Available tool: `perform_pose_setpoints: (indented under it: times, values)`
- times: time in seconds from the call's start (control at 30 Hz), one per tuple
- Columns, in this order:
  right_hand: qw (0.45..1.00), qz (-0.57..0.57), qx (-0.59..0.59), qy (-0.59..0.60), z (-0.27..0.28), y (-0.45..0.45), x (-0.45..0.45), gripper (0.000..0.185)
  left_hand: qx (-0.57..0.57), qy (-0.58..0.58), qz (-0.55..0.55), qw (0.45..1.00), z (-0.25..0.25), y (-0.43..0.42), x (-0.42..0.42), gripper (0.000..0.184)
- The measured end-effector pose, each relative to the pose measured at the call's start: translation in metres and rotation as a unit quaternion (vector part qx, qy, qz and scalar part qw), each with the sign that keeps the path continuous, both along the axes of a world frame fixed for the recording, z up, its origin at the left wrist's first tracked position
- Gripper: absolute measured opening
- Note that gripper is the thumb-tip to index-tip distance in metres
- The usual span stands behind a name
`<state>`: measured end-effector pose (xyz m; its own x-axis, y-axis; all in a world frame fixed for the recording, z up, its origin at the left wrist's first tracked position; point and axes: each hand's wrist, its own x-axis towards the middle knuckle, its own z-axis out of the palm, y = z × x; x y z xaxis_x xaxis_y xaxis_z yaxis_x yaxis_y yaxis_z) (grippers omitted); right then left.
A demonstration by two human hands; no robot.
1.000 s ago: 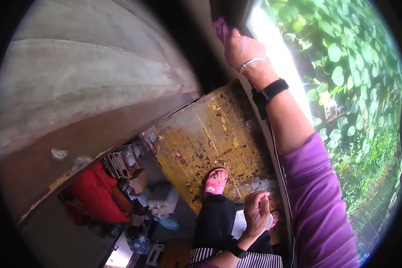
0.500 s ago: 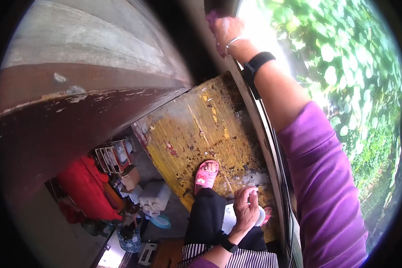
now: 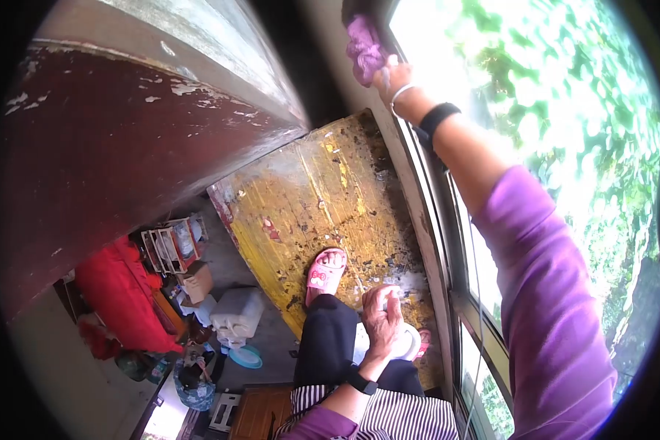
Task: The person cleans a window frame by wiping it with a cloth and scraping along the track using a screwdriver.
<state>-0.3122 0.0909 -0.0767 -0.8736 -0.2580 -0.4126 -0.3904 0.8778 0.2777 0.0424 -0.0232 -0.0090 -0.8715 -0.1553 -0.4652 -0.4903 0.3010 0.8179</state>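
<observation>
My right hand [image 3: 396, 78] reaches up along the window frame with its fingers closed on a crumpled purple cloth [image 3: 364, 48], which lies near the dark upper corner of the frame. Low in the view, in front of my legs, my left hand [image 3: 381, 319] is closed at a white container [image 3: 408, 342]. The container shows on both sides of that hand; the exact grip is partly hidden by the fingers.
My foot in a pink slipper [image 3: 325, 273] stands on a worn yellow board [image 3: 293, 213]. Window glass and leaves are at the right, a peeling wall [image 3: 147, 139] at the left. Below lie a red cloth [image 3: 121, 297], a pale plastic container [image 3: 238, 312] and a blue-rimmed basin [image 3: 246, 356].
My right hand has shifted on the window frame, and more of the purple cloth shows. My left hand and the white container appear farther left as the view has turned.
</observation>
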Motion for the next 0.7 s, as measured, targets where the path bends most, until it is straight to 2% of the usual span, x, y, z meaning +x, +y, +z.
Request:
perform_pose_setpoints:
  times: [0.03,0.13,0.2,0.27,0.33,0.4,0.47,0.63,0.7]
  values:
    - [1.000,-0.021,-0.014,0.011,0.000,0.004,0.020,0.020,0.004,0.003,-0.003,1.000,0.002,-0.001,0.000,0.011]
    - [0.996,-0.060,-0.058,0.024,-0.003,0.014,0.082,0.023,0.012,0.016,-0.007,1.000,0.006,0.003,0.001,0.009]
    - [0.995,-0.071,0.062,-0.041,0.018,0.006,0.123,0.025,0.034,0.013,0.001,0.999,0.010,0.005,0.003,0.008]
    - [0.984,-0.151,0.006,-0.098,0.025,0.017,0.164,0.024,0.053,0.005,0.009,0.999,0.016,0.005,0.004,0.007]
    - [0.969,-0.214,-0.008,-0.122,0.041,0.015,0.207,0.032,0.073,-0.018,0.034,0.997,0.021,0.007,0.001,0.007]
    - [0.930,-0.320,0.000,-0.179,0.067,0.006,0.235,0.050,0.057,-0.006,0.019,0.998,0.018,0.008,0.003,0.007]
    - [0.929,-0.317,0.002,-0.188,0.070,0.014,0.262,0.062,0.065,0.026,0.017,0.997,0.017,0.010,0.002,0.007]
    - [0.933,-0.311,-0.019,-0.179,0.066,0.028,0.262,0.056,0.048,0.032,0.001,0.998,0.018,0.008,0.000,0.008]
    - [0.937,-0.312,-0.088,-0.131,0.059,0.028,0.238,0.053,0.066,0.026,-0.012,0.997,0.019,0.010,-0.002,0.008]
